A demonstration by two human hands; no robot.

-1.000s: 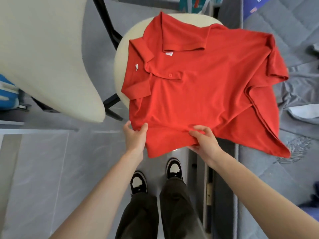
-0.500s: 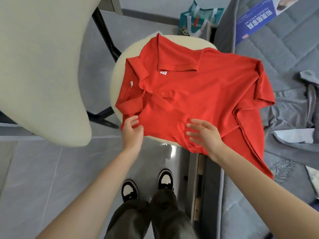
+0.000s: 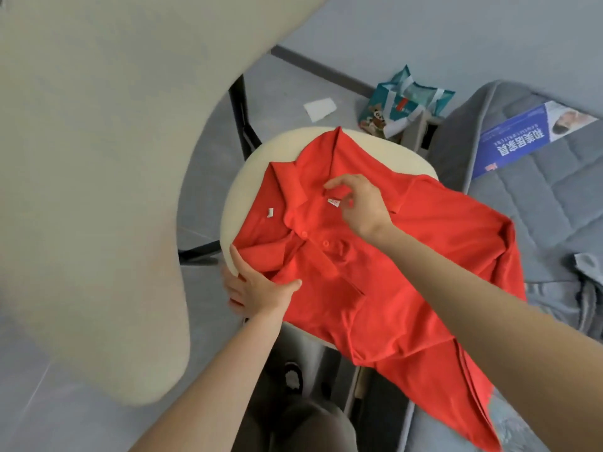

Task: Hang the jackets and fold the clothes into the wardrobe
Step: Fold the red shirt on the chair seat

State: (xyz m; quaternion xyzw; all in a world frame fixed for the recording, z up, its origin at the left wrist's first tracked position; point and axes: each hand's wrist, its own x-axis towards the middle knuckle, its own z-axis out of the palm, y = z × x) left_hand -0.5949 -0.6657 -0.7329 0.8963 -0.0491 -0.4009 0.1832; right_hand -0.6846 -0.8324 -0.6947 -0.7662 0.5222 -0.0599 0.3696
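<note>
A red polo shirt (image 3: 391, 272) lies face up on the round cream seat of a chair (image 3: 235, 190), collar toward the far side. Its right part drapes off the seat toward the bed. My left hand (image 3: 257, 288) holds the shirt's near left edge by the folded sleeve, thumb on top of the cloth and fingers at the seat's rim. Over the collar, beside the white neck label, is my right hand (image 3: 359, 203); its fingers are bent and spread, with a gap between thumb and forefinger.
The chair's cream backrest (image 3: 98, 190) fills the left of the view. A grey quilted bed (image 3: 538, 197) with a blue leaflet (image 3: 528, 138) and grey clothes (image 3: 580, 288) is on the right. A teal bag (image 3: 401, 106) and a white paper (image 3: 319, 109) lie on the floor beyond.
My right hand left the shirt's lower hem and moved up to the collar. My left hand slid along the shirt's left edge. The view tilted up, showing more floor.
</note>
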